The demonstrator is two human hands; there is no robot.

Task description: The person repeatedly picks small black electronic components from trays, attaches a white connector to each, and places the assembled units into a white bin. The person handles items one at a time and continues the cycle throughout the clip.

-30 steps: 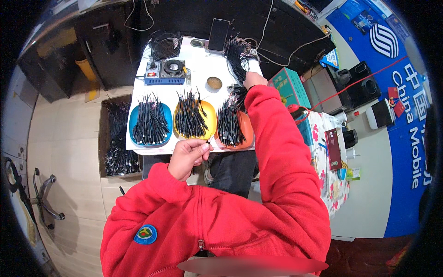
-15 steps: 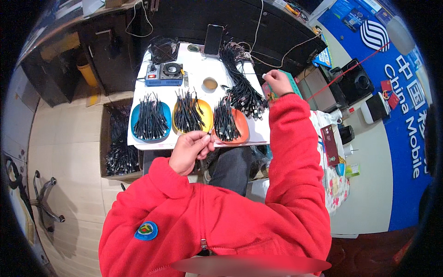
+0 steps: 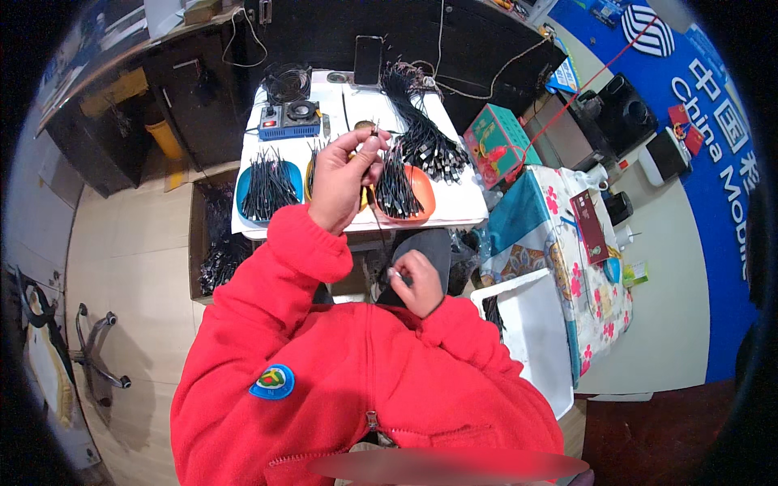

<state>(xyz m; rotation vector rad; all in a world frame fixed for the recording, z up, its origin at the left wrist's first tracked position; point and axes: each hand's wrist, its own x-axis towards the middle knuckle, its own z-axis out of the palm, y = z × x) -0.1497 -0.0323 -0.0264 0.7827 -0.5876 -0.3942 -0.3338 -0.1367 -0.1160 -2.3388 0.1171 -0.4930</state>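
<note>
Left hand (image 3: 344,180) pinches a wire (image 3: 374,131) aloft, seemingly the handling step; right hand (image 3: 418,283), at five o'clock from it, curls, contents unclear. Next likely calls for steadiness.

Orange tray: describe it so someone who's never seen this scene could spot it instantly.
Start at the white table. Along its near edge, left to right, sit a blue tray, a yellow tray partly hidden by the left hand, and the orange tray, holding black cables with its right side bare. Its colour and right-end place set it apart from the other two.
</note>
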